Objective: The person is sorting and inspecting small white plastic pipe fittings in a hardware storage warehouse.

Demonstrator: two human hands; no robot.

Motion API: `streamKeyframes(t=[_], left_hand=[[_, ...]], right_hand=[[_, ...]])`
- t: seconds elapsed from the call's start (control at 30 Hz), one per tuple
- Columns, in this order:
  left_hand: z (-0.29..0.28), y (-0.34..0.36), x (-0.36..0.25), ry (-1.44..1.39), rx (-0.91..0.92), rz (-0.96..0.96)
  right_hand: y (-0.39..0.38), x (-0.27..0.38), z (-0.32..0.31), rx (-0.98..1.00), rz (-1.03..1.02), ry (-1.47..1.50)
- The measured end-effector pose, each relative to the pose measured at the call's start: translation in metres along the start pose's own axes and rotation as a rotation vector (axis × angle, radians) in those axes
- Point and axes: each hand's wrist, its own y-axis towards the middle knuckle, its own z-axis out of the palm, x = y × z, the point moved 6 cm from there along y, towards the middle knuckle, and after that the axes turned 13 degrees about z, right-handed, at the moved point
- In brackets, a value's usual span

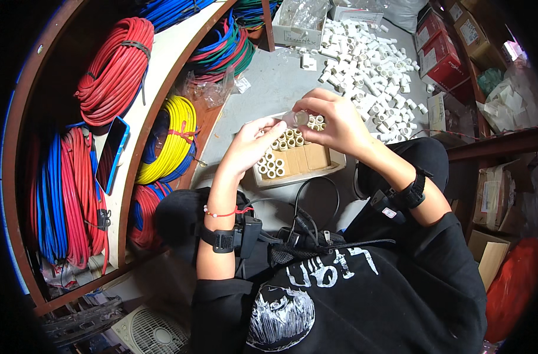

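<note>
My left hand (252, 141) and my right hand (329, 123) meet above an open cardboard box (309, 162), gripping a small translucent piece (292, 118) with a round, pale end; its exact kind is unclear. My left thumb and fingers close on its left side, my right fingers curl over its right end. Short white pipe fittings (274, 166) stand upright in groups in the box below, part of them hidden by my hands. A large loose pile of white fittings (366, 71) lies on the grey floor beyond.
Left shelves hold red (112, 71), yellow (171, 138) and blue cable coils and a phone (112, 156). At the back are white boxes (295, 26). Red boxes (434, 59), cartons (493, 200) and a red bag (511, 295) line the right. A fan (151, 330) is lower left.
</note>
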Motion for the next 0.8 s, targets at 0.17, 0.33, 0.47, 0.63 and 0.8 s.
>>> streamKeyframes(t=[0.17,0.33,0.47,0.63,0.8], left_hand=[[0.002,-0.002,-0.003,-0.028,0.035,0.030],[0.011,-0.001,-0.010,-0.097,0.104,0.073],[0.008,-0.003,-0.005,-0.071,0.105,-0.010],[0.009,-0.002,-0.004,-0.177,0.089,0.036],[0.007,-0.001,0.001,-0.188,0.074,0.016]], right_hand=[[0.001,0.001,-0.003,-0.036,0.040,0.068],[0.001,0.003,-0.008,-0.090,0.039,0.060],[0.002,0.003,-0.010,-0.129,0.037,0.074],[0.003,0.002,-0.012,-0.129,0.058,0.149],[0.004,0.001,-0.010,-0.114,0.049,0.164]])
